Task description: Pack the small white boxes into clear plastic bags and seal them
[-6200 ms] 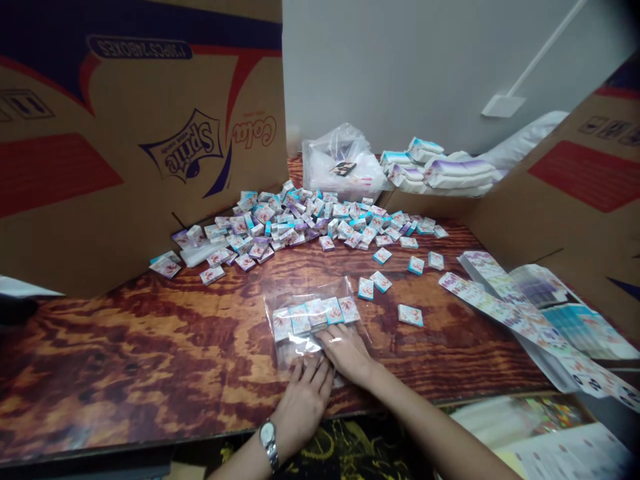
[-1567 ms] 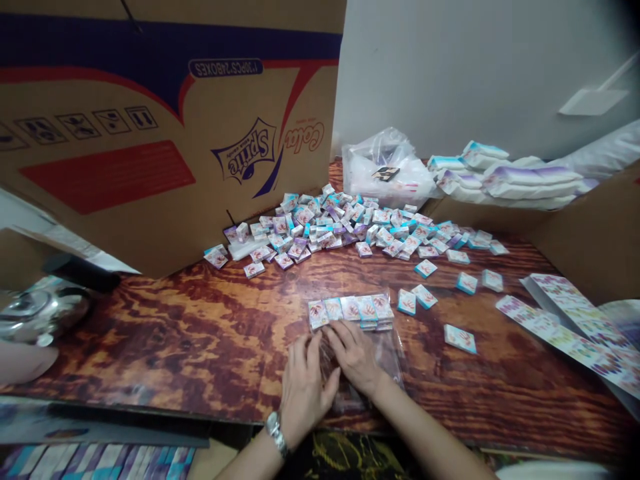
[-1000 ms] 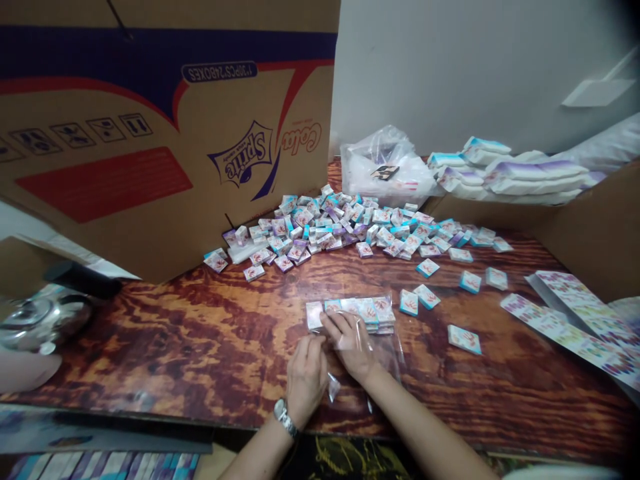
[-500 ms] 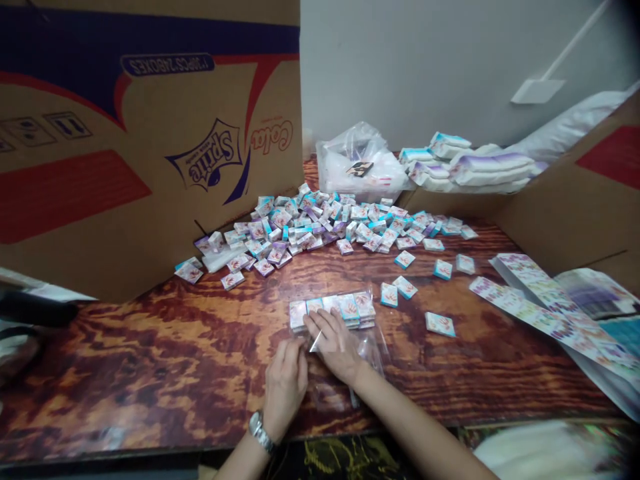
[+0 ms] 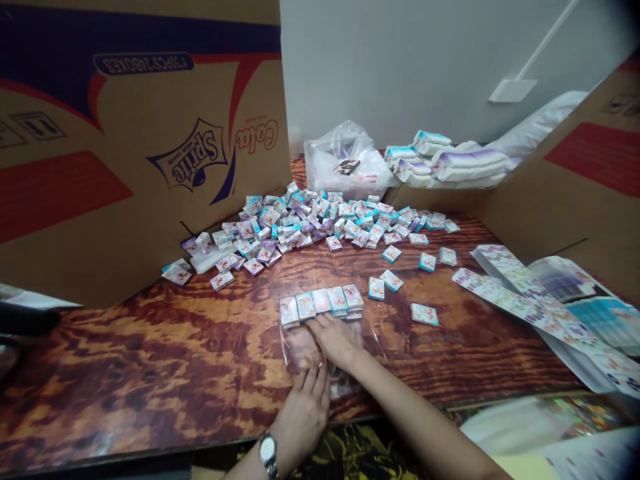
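A row of small white, blue and purple printed boxes (image 5: 306, 305), stacked in layers at least at its right end, sits on the table in front of me. Clear plastic film (image 5: 297, 350), apparently a bag, spreads from the row toward me. My right hand (image 5: 336, 341) lies palm down with fingers stretched out, their tips at the near side of the boxes. Whether it is inside the film I cannot tell. My left hand (image 5: 306, 400), a watch (image 5: 267, 448) on its wrist, rests flat on the near part of the film, fingers extended.
A heap of similar small boxes (image 5: 300, 227) lies behind the row, with several loose ones (image 5: 425, 313) to the right. Printed strips (image 5: 530, 313) cross at the right. Large cartons (image 5: 200, 153) stand left and right. A plastic bag (image 5: 345, 160) and wrapped packs (image 5: 465, 163) are at the back.
My right hand has drawn back from the top of the boxes to their near side. My left hand has moved nearer and right, its fingers now extended. The view has turned slightly right.
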Demonstrator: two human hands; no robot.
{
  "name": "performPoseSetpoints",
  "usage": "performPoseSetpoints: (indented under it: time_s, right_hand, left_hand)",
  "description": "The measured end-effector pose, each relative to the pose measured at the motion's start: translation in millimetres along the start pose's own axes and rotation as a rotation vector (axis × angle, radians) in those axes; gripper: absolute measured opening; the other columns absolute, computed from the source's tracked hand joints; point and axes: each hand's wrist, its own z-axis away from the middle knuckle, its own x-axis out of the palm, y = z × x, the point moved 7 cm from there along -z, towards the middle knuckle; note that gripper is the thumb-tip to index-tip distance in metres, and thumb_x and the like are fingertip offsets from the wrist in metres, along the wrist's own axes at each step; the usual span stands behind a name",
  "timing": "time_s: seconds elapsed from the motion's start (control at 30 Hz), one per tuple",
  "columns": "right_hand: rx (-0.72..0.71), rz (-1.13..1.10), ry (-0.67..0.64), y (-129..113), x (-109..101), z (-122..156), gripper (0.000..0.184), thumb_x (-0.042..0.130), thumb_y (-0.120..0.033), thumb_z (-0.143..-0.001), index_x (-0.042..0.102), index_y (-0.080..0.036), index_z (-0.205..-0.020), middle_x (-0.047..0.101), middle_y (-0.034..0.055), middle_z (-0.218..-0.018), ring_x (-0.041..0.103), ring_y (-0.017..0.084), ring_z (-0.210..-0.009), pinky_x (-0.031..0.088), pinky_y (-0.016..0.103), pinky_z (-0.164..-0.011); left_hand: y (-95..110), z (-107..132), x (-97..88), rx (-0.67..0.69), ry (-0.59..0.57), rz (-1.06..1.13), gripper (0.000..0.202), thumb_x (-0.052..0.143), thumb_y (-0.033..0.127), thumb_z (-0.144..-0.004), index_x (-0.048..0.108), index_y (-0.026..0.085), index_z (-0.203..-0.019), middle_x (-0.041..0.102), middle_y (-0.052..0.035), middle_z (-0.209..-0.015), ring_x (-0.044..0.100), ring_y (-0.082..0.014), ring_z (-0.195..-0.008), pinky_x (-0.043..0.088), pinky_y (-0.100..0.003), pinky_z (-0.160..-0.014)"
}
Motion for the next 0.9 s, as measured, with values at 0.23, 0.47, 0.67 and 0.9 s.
performPoseSetpoints:
  time_s: [0.23, 0.47, 0.67, 0.9]
  right_hand:
    - [0.066, 0.021, -0.067, 11.6, 0.7, 35.2, 0.021, 0.047, -0.014, -0.088, 0.060, -0.018, -0.104, 0.061, 0.0076, -0.102, 0.052, 0.020, -0.097, 0.042, 0.028, -0.083]
    - [0.320, 0.150, -0.104, 44.6, -4.0, 41.7, 0.021, 0.045, -0.010, -0.087, 0.060, -0.016, -0.100, 0.059, 0.0101, -0.103, 0.050, 0.023, -0.100, 0.043, 0.031, -0.084]
    - [0.380, 0.126, 0.012, 50.2, 1.1, 32.5, 0.028, 0.042, -0.011, -0.088, 0.058, -0.018, -0.110, 0.057, 0.0106, -0.109, 0.049, 0.023, -0.103, 0.043, 0.034, -0.089]
    - [0.332, 0.062, 0.091, 47.9, 1.0, 26.7, 0.026, 0.046, -0.013, -0.087, 0.058, -0.015, -0.109, 0.058, 0.0134, -0.108, 0.051, 0.024, -0.100, 0.046, 0.037, -0.085]
  left_hand:
    - [7.9, -18.7, -18.1, -0.080, -0.004, 0.045, 0.048, 0.038, 0.038, -0.092, 0.049, 0.007, -0.127, 0.049, -0.0203, -0.133, 0.044, -0.0324, -0.124, 0.034, -0.045, -0.100]
    - [22.5, -50.3, -15.4, -0.029, -0.032, 0.192, 0.060, 0.036, 0.051, -0.090, 0.041, 0.011, -0.134, 0.041, -0.0186, -0.140, 0.032, -0.0362, -0.131, 0.030, -0.055, -0.101]
    - [21.3, -47.7, -9.9, -0.051, -0.032, 0.189, 0.059, 0.038, 0.052, -0.089, 0.042, 0.013, -0.133, 0.043, -0.0174, -0.138, 0.033, -0.0354, -0.129, 0.030, -0.055, -0.102]
    - [21.7, -50.0, -6.4, -0.083, 0.021, 0.134, 0.057, 0.046, 0.049, -0.086, 0.047, 0.013, -0.131, 0.051, -0.0172, -0.131, 0.039, -0.0363, -0.125, 0.034, -0.058, -0.098]
